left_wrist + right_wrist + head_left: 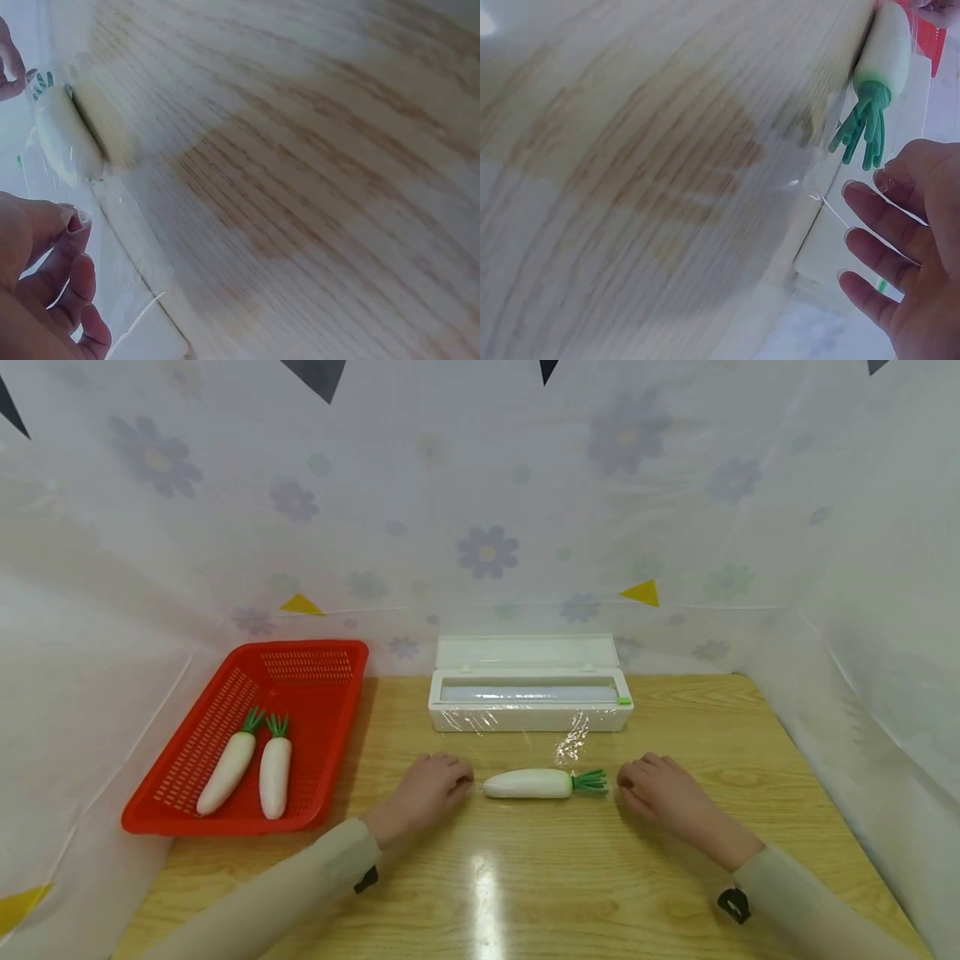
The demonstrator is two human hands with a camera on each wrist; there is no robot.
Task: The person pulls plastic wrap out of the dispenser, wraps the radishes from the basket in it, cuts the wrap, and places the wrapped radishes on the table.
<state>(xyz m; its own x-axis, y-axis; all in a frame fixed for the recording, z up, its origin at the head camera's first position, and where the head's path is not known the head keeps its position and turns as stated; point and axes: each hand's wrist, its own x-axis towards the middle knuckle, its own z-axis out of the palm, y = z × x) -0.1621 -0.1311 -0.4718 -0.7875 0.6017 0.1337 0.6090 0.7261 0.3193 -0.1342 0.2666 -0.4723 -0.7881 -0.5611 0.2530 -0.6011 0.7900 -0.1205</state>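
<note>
A white radish [528, 783] with green stalks lies crosswise on the table between my hands, stalks to the right. Clear cling film [573, 739] stretches from the white dispenser box [525, 720] toward it; whether the film passes over or under the radish, I cannot tell. Beyond the root tip, my left hand [427, 789] pinches the film's edge between thumb and forefinger, as the left wrist view shows. On the stalk side, my right hand [667, 793] pinches the film with thumb and forefinger. Its other fingers [885, 259] are spread in the right wrist view.
A red plastic basket [341, 752] stands at the left, with two more white radishes [275, 777] inside. The dispenser's lid [525, 652] is raised, and a film roll [525, 693] shows within. Patterned white sheeting [487, 510] encloses the wooden table [585, 885] at the back and sides.
</note>
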